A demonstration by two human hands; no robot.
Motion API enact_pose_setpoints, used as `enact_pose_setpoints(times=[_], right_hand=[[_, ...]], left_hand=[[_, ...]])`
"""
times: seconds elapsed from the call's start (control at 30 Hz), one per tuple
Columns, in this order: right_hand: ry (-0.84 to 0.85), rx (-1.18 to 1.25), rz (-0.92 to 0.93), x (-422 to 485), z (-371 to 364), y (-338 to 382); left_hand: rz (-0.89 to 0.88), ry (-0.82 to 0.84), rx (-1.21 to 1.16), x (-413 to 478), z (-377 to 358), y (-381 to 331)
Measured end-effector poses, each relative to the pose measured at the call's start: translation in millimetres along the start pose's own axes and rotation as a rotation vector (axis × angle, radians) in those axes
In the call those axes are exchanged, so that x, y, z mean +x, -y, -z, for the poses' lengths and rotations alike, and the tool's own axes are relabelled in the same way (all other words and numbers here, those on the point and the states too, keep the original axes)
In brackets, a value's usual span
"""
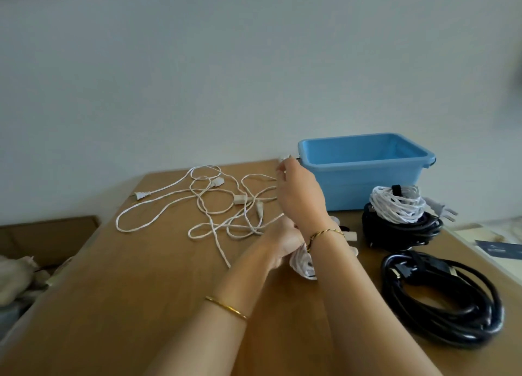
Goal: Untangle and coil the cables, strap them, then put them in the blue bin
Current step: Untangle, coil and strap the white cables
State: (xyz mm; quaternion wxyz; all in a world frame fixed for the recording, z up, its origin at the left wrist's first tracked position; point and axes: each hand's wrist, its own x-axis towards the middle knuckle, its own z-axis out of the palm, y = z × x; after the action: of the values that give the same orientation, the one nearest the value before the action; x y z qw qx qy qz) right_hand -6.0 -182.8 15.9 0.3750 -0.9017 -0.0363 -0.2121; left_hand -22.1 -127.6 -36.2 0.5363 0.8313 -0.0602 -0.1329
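White cable (209, 206) sprawls in loose, crossing loops over the far half of a brown table (135, 296), its two-pin plug (139, 196) lying near the table's left edge. A person's left hand (282, 243) grips a small wound bundle (303, 262) of that cable, its fingers curled round the bundle low over the tabletop. The right hand (299, 197) crosses above the left wrist and is raised, its fingers (282, 172) drawn together and pinching a strand of the white cable, just beside the near-left corner of the blue bin (364, 175). The bin stands at the back right of the table, against a pale wall (226, 65). In front of it, a white coil (395, 206) bound with a black strap (397, 190) rests on top of a black coil (401, 233). A second, larger black coil (440, 299) lies nearer the person, at the table's right edge. Thin gold bracelets (226, 308) circle both wrists.
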Motion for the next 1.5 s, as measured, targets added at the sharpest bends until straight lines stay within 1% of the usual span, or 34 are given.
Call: enact_pose_setpoints(times=[0.03,0.1,0.17,0.2,0.27,0.3,0.33,0.37,0.4,0.47,0.53,0.57,0.63,0.73,0.8,0.9,1.0,1.07,1.1,1.13,1.17,1.23,1.27,1.3,1.33,1.37,1.4,1.43,1.47,1.5], right_hand=[[0.012,0.004,-0.022,-1,-3,-2],[0.029,0.013,-0.059,-1,-6,-6],[0.049,0.016,-0.083,2,-10,-12],[0.061,0.024,-0.095,3,-12,-14],[0.103,0.058,-0.120,8,-22,-16],[0.126,0.079,-0.130,8,-27,-16],[0.158,0.097,-0.138,8,-34,-15],[0.196,0.108,-0.145,8,-42,-13],[0.240,0.103,-0.148,7,-50,-10],[0.331,0.039,-0.151,4,-66,-7],[0.402,-0.055,-0.145,2,-80,-6],[0.419,-0.104,-0.141,2,-85,-7],[0.431,-0.203,-0.124,2,-92,-11],[0.441,-0.266,-0.116,5,-96,-16],[0.416,-0.252,-0.128,6,-98,-17],[0.304,-0.212,-0.148,7,-98,-16],[0.166,-0.106,-0.134,8,-99,-14],[0.130,0.009,-0.116,12,-99,-10],[0.137,0.133,-0.125,13,-98,-6],[0.161,0.324,-0.168,13,-95,1],[0.196,0.574,-0.253,14,-92,8],[0.322,1.123,-0.515,19,-87,19],[0.369,1.331,-0.632,22,-85,22],[0.376,1.479,-0.717,25,-85,21],[0.352,1.572,-0.780,27,-85,20],[0.318,1.593,-0.816,28,-87,19],[0.294,1.502,-0.794,27,-86,18],[0.305,1.299,-0.711,24,-84,18],[0.342,1.048,-0.585,20,-81,16],[0.377,0.827,-0.437,16,-77,16]], left_hand=[[-0.034,-0.030,0.083,-1,1,-1],[-0.134,-0.100,0.133,-2,15,1],[-0.191,-0.244,0.237,5,37,12],[-0.171,-0.353,0.322,10,50,19],[-0.079,-0.610,0.575,20,74,38],[-0.002,-0.679,0.723,24,84,48],[0.091,-0.686,0.825,26,93,56],[0.178,-0.650,0.869,26,101,62],[0.235,-0.602,0.860,28,107,68],[0.252,-0.542,0.804,34,117,78],[0.188,-0.569,0.718,40,126,84],[0.158,-0.595,0.637,42,130,85],[0.122,-0.657,0.409,42,139,82],[0.038,-0.769,-0.065,36,150,64],[-0.074,-0.898,-0.283,30,158,51],[-0.235,-1.056,-0.459,17,167,35],[-0.396,-1.119,-0.641,-3,172,17],[-0.469,-1.100,-0.739,-13,175,6],[-0.491,-1.071,-0.784,-17,178,2],[-0.499,-1.015,-0.818,-20,180,-2],[-0.487,-0.936,-0.826,-22,181,-5],[-0.421,-0.731,-0.727,-23,181,-6],[-0.376,-0.632,-0.616,-24,181,-4],[-0.325,-0.528,-0.483,-25,181,-2],[-0.256,-0.399,-0.354,-28,181,1],[-0.167,-0.250,-0.225,-32,182,5],[-0.060,-0.093,-0.110,-34,183,8],[0.045,0.038,-0.015,-35,183,11],[0.121,0.108,0.054,-33,184,16],[0.173,0.096,0.095,-30,183,21]])
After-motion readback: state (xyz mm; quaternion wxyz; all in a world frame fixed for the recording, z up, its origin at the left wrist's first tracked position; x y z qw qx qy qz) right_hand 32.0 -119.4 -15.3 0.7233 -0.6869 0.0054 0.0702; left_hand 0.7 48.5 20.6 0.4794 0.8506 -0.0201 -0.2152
